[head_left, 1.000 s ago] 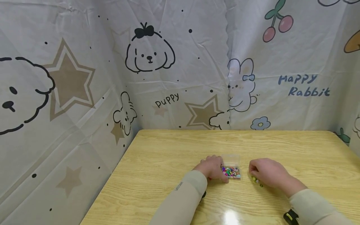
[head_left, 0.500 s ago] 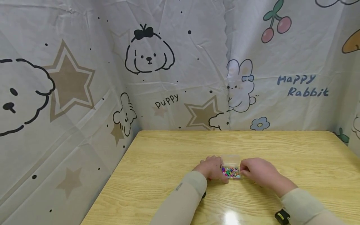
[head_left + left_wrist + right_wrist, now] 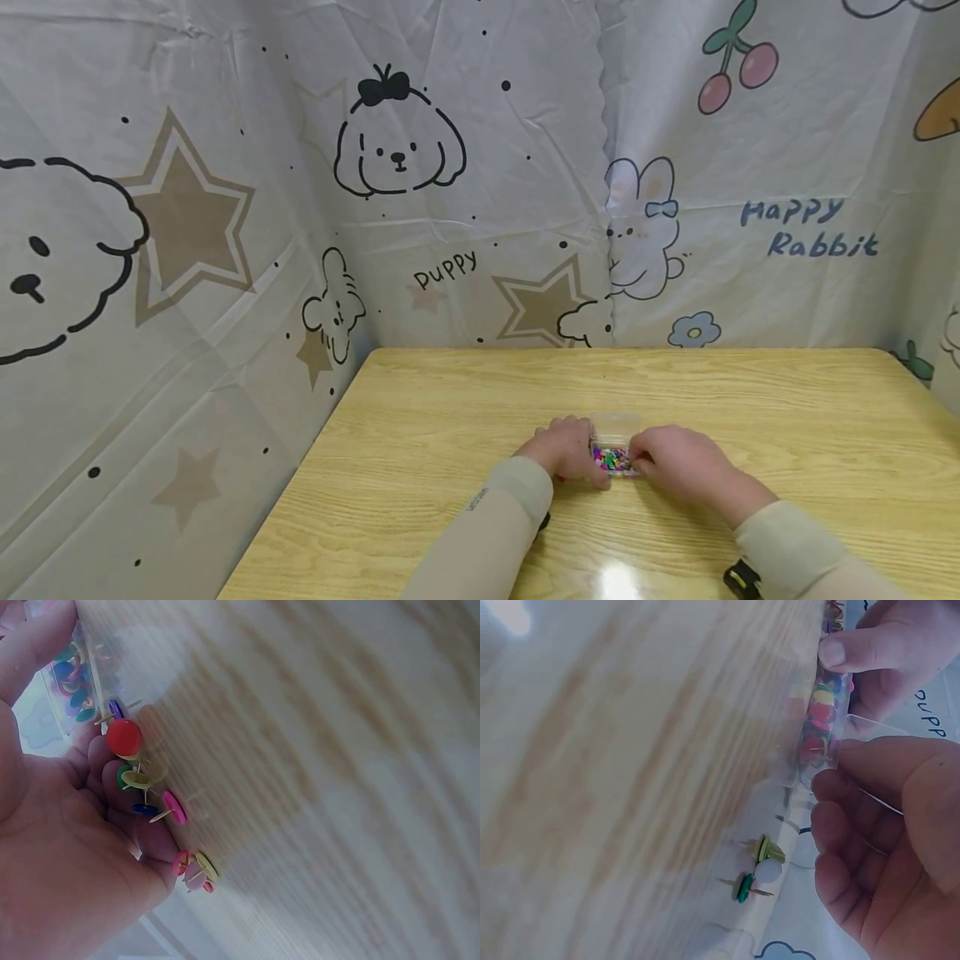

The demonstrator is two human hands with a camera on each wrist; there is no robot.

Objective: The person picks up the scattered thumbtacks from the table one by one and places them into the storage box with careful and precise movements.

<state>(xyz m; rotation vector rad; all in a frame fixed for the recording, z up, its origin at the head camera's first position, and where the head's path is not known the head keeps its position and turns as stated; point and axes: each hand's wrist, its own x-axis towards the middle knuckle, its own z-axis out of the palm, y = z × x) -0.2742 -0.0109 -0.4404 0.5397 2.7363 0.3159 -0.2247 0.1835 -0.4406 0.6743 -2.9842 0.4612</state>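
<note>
A small clear plastic box [image 3: 617,427], lid raised at the back, holds many coloured thumbtacks [image 3: 611,458]. My left hand [image 3: 566,450] grips its left end, with the thumb [image 3: 855,651] on the near wall in the right wrist view. My right hand [image 3: 681,461] is at the box's right end, fingers curled and thumb against the forefinger. The box hides its fingertips, so anything between them cannot be seen. In the left wrist view, several loose thumbtacks, including a red thumbtack [image 3: 124,738] and a pink thumbtack [image 3: 174,807], lie beside my left fingers.
In the right wrist view, a green thumbtack [image 3: 742,888] and a yellow thumbtack [image 3: 767,849] lie loose on the table near the right hand. The wood-patterned table [image 3: 450,400] meets a printed cloth [image 3: 420,225] behind and at the left.
My right hand has moved left from the loose yellow thumbtacks to the box's right end, now overlapping it. The left hand and the box have stayed in place.
</note>
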